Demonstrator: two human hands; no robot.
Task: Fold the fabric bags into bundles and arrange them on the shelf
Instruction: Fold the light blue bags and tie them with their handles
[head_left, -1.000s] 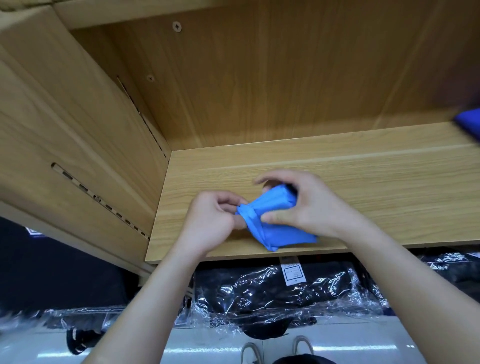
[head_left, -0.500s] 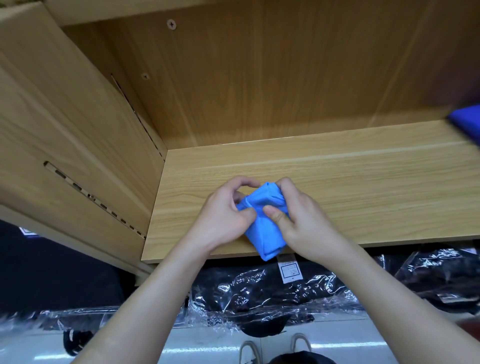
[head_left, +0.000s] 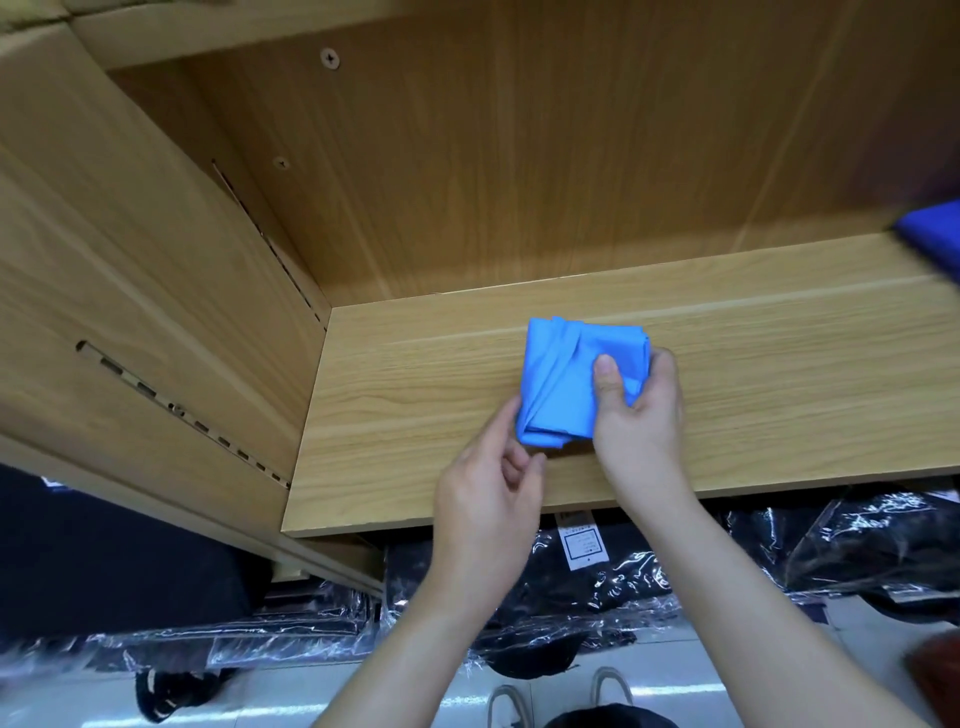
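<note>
Nearest, at the bottom edge: shoes (head_left: 561, 696) on a pale floor (head_left: 675, 691). Just beyond them are black packs (head_left: 597, 597) in clear, shiny plastic, lying below the shelf. One carries a white label (head_left: 582, 545), print too small to read. More wrapped packs run off to left and right.

Two bare forearms come up from the bottom of the view and over the shelf's front edge.

Left hand (head_left: 488, 499): fingers loosely curled, with one tip at the bag's lower-left corner. Cannot tell if it pinches the fabric or only touches it.

Right hand (head_left: 639, 415): gripping the bag. Thumb (head_left: 605, 376) lies on top of the fabric and the fingers (head_left: 665, 364) curl round the right edge.

Bag (head_left: 561, 384): light blue, folded into a roughly square bundle with layered folds showing along the left side. It lies flat on the shelf (head_left: 779, 374), about midway between the front edge and the back, well clear of the left wall. The shelf is a light wood-grain board.

Left: side panel (head_left: 130, 260), same wood, with a slotted metal rail (head_left: 182, 410) running diagonally along it. A second rail sits in the back corner.

Far: back panel (head_left: 519, 156), with a screw (head_left: 330, 58) near the top left and a smaller one below it.

Far right edge: a dark blue thing (head_left: 935, 239) on the shelf, blurred and cut off by the frame, well apart from the bag. Cannot tell what it is.
</note>
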